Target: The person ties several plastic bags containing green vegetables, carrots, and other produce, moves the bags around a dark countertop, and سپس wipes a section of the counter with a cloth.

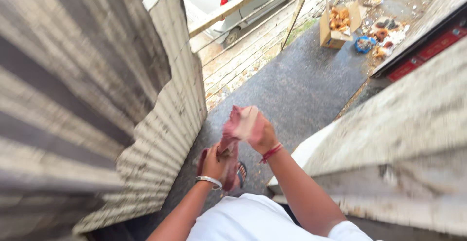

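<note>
- Between a grey corrugated metal wall (97,100) on the left and a pale rough concrete ledge (399,124) on the right, a crumpled reddish-pink cloth (233,143) is held up in front of the body by both hands.
- The upper end of the cloth is gripped by the right hand (260,131), whose fingers are closed around it; a red string bracelet (271,152) is worn on that wrist.
- The lower part of the cloth is clasped by the left hand (214,162), also closed on the fabric, just below and to the left of the right hand; a silver metal bangle (209,180) is seen on that wrist.
- The cloth is stretched loosely between the two hands and hangs down past the left one, above the dark speckled paved ground (296,90).
- A white short-sleeved shirt (253,219) is seen at the lower edge, and a sandalled foot (242,173) is partly visible behind the cloth.
- Well away at the top right, an open brown cardboard box (335,27) with orange-brown contents is set on the ground, with a small blue bowl (364,44) and scattered scraps beside it.
- Beyond a weathered wooden rail fence (253,41), part of a silver car (228,2) is visible.
</note>
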